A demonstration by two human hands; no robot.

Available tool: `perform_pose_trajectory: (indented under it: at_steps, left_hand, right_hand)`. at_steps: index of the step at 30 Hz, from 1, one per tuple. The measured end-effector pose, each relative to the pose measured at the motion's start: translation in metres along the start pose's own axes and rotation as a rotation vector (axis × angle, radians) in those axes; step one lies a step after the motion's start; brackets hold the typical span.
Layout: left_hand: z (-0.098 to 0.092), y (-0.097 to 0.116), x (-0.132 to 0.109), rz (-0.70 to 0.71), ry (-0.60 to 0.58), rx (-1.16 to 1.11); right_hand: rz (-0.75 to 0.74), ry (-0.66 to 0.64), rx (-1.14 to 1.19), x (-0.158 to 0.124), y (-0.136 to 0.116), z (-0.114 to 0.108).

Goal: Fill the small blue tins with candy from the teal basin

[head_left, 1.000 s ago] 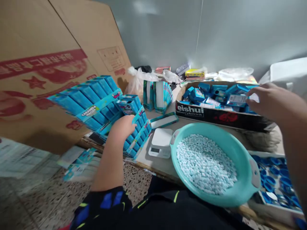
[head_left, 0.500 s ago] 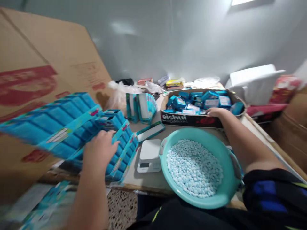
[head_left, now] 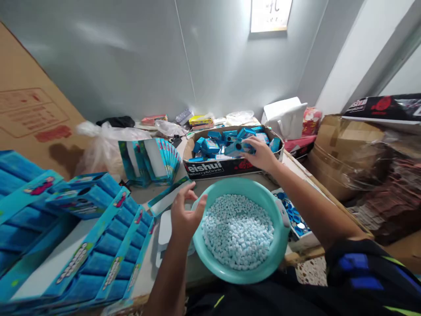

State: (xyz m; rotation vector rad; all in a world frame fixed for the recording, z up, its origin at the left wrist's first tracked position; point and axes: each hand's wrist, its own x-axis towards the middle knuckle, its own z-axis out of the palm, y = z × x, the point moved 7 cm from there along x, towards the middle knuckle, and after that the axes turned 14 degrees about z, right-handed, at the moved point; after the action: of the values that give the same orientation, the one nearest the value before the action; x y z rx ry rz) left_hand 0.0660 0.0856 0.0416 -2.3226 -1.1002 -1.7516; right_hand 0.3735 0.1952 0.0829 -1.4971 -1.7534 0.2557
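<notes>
My right hand [head_left: 261, 152] grips a small blue box [head_left: 234, 149] with a dark round hole in its end, just above a carton [head_left: 226, 167] of loose blue boxes. My left hand [head_left: 187, 215] hovers by the left rim of a turquoise basin [head_left: 241, 275], fingers apart and nothing in them. Small pale blue candy-like pieces [head_left: 238, 230] fill the basin's bottom. Behind my left wrist a white scale [head_left: 164, 232] is partly hidden. At the left stand display trays [head_left: 95, 259] packed with blue boxes; two boxes [head_left: 87, 197] lie loose on top.
Folded blue display sleeves [head_left: 153, 160] stand behind a flat strip [head_left: 169, 197]. A tray of blue caps [head_left: 296, 215] sits right of the basin. A large cardboard box [head_left: 36, 105] rises at the left; more cartons [head_left: 342, 145] are stacked at the right.
My left hand has left the display trays and moved right to the basin. My right hand has lifted a small box from the carton. The view has turned right.
</notes>
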Motion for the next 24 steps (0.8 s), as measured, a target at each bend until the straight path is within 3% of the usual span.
perform_pose_trajectory:
  at_steps: [1, 3, 5, 7, 11, 15, 17, 20, 24]
  left_hand:
    - [0.009, -0.002, 0.001, -0.013, 0.002, -0.059]
    - [0.025, -0.003, 0.004, -0.024, -0.026, -0.170]
    - [0.041, -0.002, 0.005, -0.054, -0.148, -0.278]
    - [0.051, 0.000, 0.003, -0.110, -0.300, -0.365]
    - [0.053, 0.006, 0.009, -0.077, -0.410, -0.350]
    - [0.075, 0.003, 0.010, -0.057, -0.609, -0.268]
    - [0.083, -0.010, 0.007, -0.141, -0.582, -0.233]
    - [0.094, -0.037, -0.007, -0.357, -0.528, -0.288]
    - [0.099, -0.056, -0.023, -0.472, -0.476, -0.368]
  right_hand:
    - [-0.075, 0.001, 0.167, -0.022, -0.014, -0.002]
    - [-0.080, -0.100, 0.448, -0.062, -0.032, 0.006]
    - [0.006, -0.258, 0.639, -0.096, -0.042, 0.025]
    - [0.097, -0.316, 0.726, -0.117, -0.044, 0.039]
    - [0.154, -0.321, 0.553, -0.123, -0.039, 0.051]
    - [0.179, -0.400, 0.380, -0.112, -0.016, 0.070]
    - [0.279, -0.464, 0.292, -0.107, 0.008, 0.086]
    - [0.443, -0.660, 0.093, -0.110, 0.042, 0.119]
    - [0.446, -0.793, 0.033, -0.121, 0.042, 0.163]
